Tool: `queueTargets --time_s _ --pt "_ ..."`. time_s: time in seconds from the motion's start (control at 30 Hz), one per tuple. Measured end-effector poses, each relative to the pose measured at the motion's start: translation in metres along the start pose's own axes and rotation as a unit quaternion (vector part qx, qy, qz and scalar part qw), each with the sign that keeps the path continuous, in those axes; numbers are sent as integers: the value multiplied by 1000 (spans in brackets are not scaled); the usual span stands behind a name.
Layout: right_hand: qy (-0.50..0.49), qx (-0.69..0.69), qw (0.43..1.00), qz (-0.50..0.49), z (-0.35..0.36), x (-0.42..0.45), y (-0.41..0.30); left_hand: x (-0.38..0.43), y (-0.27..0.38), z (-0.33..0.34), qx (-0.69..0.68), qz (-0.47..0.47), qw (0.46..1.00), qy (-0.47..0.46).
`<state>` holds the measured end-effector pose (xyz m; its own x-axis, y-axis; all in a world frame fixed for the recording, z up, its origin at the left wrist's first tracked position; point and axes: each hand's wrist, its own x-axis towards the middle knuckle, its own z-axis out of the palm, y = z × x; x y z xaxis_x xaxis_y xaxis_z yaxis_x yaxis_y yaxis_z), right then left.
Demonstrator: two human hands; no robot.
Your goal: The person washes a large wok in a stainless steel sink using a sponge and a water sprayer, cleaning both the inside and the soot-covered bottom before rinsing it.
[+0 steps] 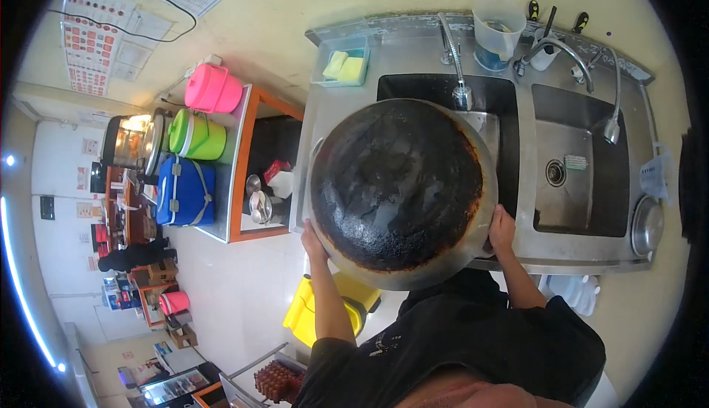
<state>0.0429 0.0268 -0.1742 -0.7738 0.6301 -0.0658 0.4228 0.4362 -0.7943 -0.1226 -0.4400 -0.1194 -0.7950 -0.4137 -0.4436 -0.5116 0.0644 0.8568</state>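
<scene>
A large round metal cooking pot [396, 186] is tipped with its underside towards me, over the left sink basin and the counter edge. Black soot coats its base, with rusty brown patches at the right rim of the soot. My left hand [315, 246] grips the pot's lower left edge. On the lower right edge, my right hand [502, 232] holds on near a handle, its fingers partly hidden behind the pot. The inside of the pot is out of sight. Just beyond it, a flexible chrome faucet [462, 98] hangs over the left sink basin [508, 131].
The right sink basin [562, 208] holds a scrubbing pad [576, 162]. Sponges sit in a plastic tub [360, 78]; a clear pitcher [496, 48] stands behind the faucet. Coolers, including a blue one [185, 191], line an orange-edged counter [235, 186]. A yellow bin [299, 314] stands below. A person [138, 255] is farther off.
</scene>
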Motion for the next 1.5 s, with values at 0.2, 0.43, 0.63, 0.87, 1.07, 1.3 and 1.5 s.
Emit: queueTargets --time_s 0.2,0.43,0.63,0.87,1.07,1.3,1.5 --pt "-29 10 999 25 -5 -7 -7 -33 51 -11 37 47 998 -6" --pt "-46 57 997 38 -12 -37 -9 -84 130 -32 -57 36 995 -67" --pt "-81 181 979 52 -9 -40 9 -112 183 -56 -266 -34 934 -237" --pt "-219 367 894 135 -34 -23 -39 -135 286 -27 -318 71 870 -370" --pt "-357 282 870 188 -48 13 -67 -116 341 14 -357 78 827 -427" --pt "-383 261 864 199 -64 34 -112 -86 363 39 -390 54 830 -396" --pt "-327 345 857 197 -75 48 -128 -76 378 42 -391 117 814 -414"
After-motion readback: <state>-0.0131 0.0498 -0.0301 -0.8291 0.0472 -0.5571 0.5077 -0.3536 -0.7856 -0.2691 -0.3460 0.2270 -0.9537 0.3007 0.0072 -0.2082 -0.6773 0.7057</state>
